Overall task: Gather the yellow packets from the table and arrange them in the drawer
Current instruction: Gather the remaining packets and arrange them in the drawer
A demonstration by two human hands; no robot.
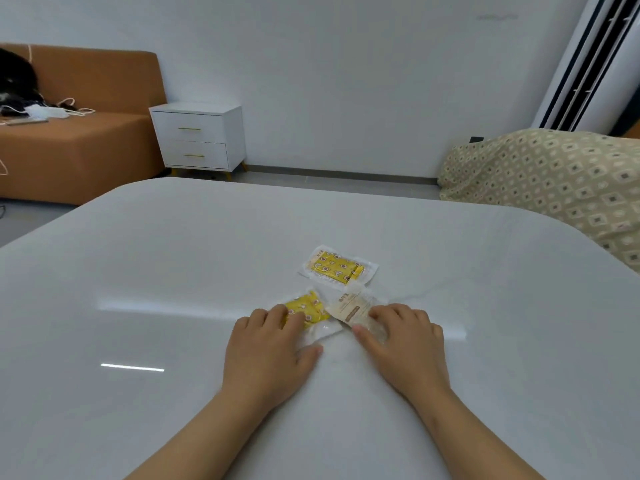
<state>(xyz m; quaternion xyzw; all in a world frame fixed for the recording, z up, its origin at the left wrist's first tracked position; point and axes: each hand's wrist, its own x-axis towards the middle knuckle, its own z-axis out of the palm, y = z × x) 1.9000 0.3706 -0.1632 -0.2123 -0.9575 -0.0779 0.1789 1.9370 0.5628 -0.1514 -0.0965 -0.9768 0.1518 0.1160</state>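
Observation:
Three packets lie near the middle of the white table (173, 271). The far yellow packet (337, 267) lies flat and untouched in its clear wrapper. My left hand (270, 348) rests on a nearer yellow packet (308, 308), fingers curled over its top and thumb at its clear edge. My right hand (403, 341) lies on a pale packet (349, 308) turned label side up, with fingers and thumb curled at its near end. The white nightstand (201, 136) across the room has two drawers, both closed.
An orange sofa (79, 140) with clothes and cables stands at the back left, beside the nightstand. A patterned bedcover (554, 181) lies at the right, close to the table's far right corner. A tall white air conditioner (588, 60) stands behind it.

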